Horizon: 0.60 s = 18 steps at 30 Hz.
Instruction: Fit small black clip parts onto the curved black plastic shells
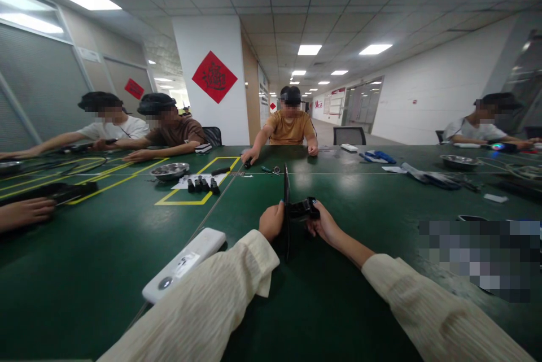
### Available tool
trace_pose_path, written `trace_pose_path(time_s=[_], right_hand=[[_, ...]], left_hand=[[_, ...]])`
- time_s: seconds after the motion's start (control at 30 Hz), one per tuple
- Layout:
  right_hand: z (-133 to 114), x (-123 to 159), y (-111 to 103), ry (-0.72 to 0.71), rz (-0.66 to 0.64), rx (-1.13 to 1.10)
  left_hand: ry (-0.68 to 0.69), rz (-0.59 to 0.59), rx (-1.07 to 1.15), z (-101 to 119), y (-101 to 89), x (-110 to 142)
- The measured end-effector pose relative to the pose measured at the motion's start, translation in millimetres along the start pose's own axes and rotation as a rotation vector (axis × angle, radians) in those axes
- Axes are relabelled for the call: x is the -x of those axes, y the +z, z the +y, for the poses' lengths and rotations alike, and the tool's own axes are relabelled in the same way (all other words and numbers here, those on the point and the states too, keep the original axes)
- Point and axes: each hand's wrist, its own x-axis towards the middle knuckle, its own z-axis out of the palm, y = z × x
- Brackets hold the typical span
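Observation:
Above the green table in front of me, a thin black panel (pixel 287 181) stands upright, seen almost edge-on. My left hand (pixel 271 222) grips it from the left side, fingers partly hidden behind it. Against the panel's right face is a black block-like part (pixel 300 209), and my right hand (pixel 327 223) has its fingers closed around the outer end. Whether block and panel are joined cannot be made out. Near my left forearm lies a long white device (pixel 185 265) with a label and a round dark spot.
A metal bowl (pixel 170 171) and several black cylindrical parts (pixel 203 184) stand by yellow tape at left. Across sits a person in a yellow shirt (pixel 291 127). Gloves (pixel 429 175) and another bowl (pixel 460 162) lie at right. A co-worker's hand (pixel 27 212) reaches in from the left.

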Motion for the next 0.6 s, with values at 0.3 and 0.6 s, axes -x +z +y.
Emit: trace_pose_path(time_s=[0.3,0.6], right_hand=[[-1.9,2.1,1.8,-0.002,-0.001,0.002],[3.2,-1.9,-0.2,-0.041,-0.003,-0.020]], left_hand=[[0.013,0.033,0.033,-2.4,1.3,0.1],[0.078,0.083,0.154,-10.8,5.2,-4.4]])
